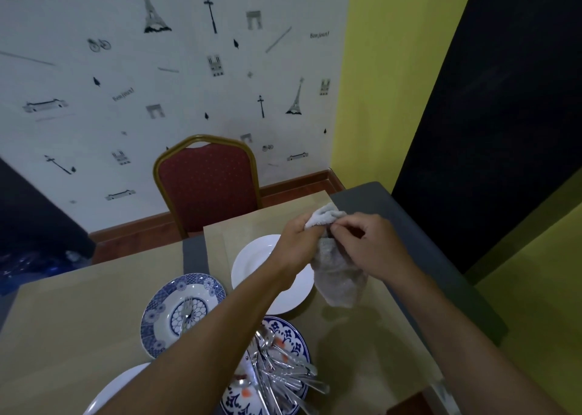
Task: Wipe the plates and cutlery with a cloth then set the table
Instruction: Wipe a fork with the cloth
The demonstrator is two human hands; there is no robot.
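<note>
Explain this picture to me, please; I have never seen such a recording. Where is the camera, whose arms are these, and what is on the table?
There is no machine here. A person wears one wide-angle camera on the head, looking forward and down, so the two bare arms are their own. The left hand and the right hand both have a grip on a grey cloth, which hangs over the table. Whether anything is wrapped in it cannot be seen. On the table lie a white plate, a blue patterned plate with a fork on it, a blue-and-orange plate piled with cutlery, and part of another white plate at the near edge. A red chair stands beyond.
</note>
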